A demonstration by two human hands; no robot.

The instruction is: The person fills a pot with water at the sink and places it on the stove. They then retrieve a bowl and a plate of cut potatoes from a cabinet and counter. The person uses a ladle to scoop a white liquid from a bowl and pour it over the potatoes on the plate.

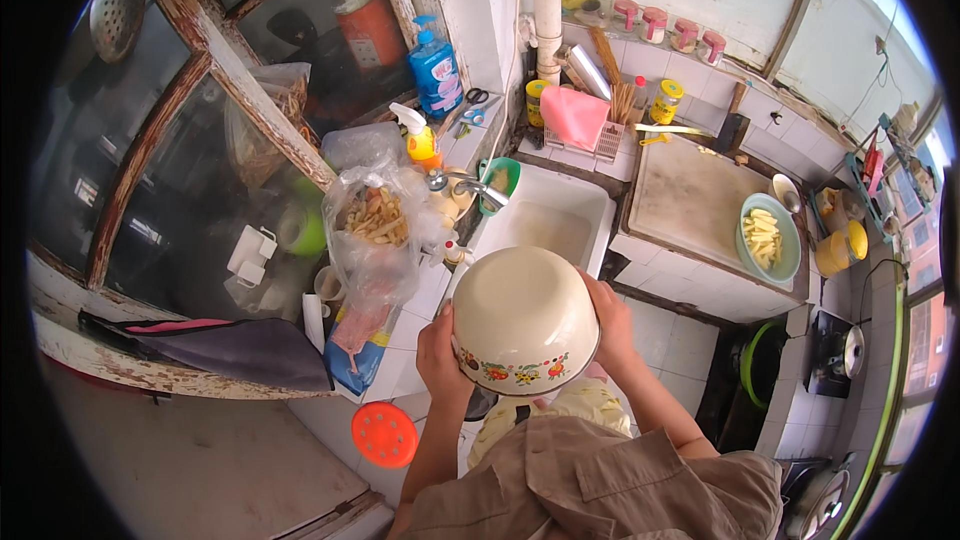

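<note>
A cream enamel basin (525,315) with a band of printed fruit is tipped so its underside faces me. Its left rim is in my left hand (442,352), and its right side is gripped by my right hand (611,322). The inside of the basin is hidden. Just beyond it lies a white sink (600,202) with some cloudy water at the bottom. Over the sink's left edge reaches a chrome faucet (480,189). A small green strainer basket (510,172) sits in the sink's far left corner.
Left of the sink, a plastic bag (352,187) holds peelings. A blue soap bottle (435,75) and a spray bottle (420,139) stand behind. To the right, a cutting board (690,180) bears a bowl (791,270) of cut potato strips. An orange stool (384,435) is on the floor.
</note>
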